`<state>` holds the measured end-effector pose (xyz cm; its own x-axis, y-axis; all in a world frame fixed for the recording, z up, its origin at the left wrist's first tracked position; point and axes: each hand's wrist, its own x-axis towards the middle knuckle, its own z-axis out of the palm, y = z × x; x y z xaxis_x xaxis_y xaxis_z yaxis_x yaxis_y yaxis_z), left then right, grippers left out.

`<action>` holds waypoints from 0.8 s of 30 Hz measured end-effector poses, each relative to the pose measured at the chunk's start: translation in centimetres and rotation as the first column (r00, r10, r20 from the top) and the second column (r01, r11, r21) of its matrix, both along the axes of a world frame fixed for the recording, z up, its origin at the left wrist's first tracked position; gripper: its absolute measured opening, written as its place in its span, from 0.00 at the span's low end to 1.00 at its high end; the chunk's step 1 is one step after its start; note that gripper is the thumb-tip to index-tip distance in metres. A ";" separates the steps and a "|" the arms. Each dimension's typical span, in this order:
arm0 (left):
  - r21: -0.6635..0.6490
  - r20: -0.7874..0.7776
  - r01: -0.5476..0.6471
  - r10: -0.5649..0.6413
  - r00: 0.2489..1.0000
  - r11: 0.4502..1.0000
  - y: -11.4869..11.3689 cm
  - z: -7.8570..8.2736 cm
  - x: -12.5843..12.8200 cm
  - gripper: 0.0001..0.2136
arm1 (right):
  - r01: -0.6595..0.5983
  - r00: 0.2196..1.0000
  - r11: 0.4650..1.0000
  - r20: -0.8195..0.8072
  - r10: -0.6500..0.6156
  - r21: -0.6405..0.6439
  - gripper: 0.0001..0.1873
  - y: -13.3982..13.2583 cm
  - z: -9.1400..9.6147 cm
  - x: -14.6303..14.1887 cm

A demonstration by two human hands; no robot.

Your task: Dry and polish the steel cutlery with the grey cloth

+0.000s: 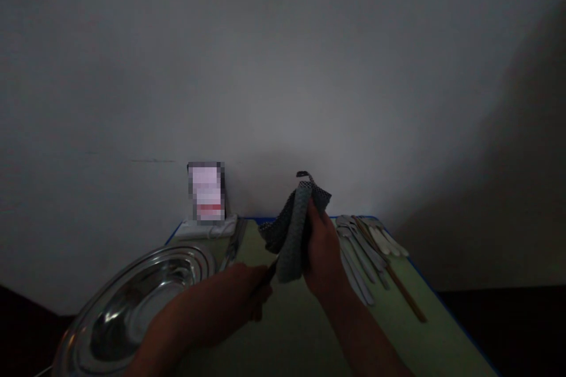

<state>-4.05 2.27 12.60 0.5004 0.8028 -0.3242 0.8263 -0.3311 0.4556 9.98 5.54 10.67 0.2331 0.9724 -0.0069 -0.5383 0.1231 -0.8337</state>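
Above the middle of the table, my right hand (pixel 323 250) is closed around a grey cloth (pixel 292 247) with a dark checked side and a small loop at its top. My left hand (pixel 241 294), lower and to the left, grips the dark handle (pixel 267 275) of a slim utensil. The handle runs up to the cloth, and the utensil's far end is hidden by the folds, so its kind cannot be made out. Both hands are close together, with the cloth between them.
A shiny steel basin (pixel 128 268) occupies the left side. Behind it, a phone (pixel 207 191) leans against the wall on a white object (pixel 188 231); metal utensils (pixel 234 244) lie alongside. Several pieces of cutlery (pixel 360 262) and brown chopsticks (pixel 409 297) lie right on the green table (pixel 283 336).
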 end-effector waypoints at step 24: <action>0.219 0.181 -0.084 0.044 0.983 0.972 0.4 1.5 -0.7 0.13 | 0.147 0.944 0.988 0.306 -0.125 -0.049 0.15 -1.2 0.6 0.0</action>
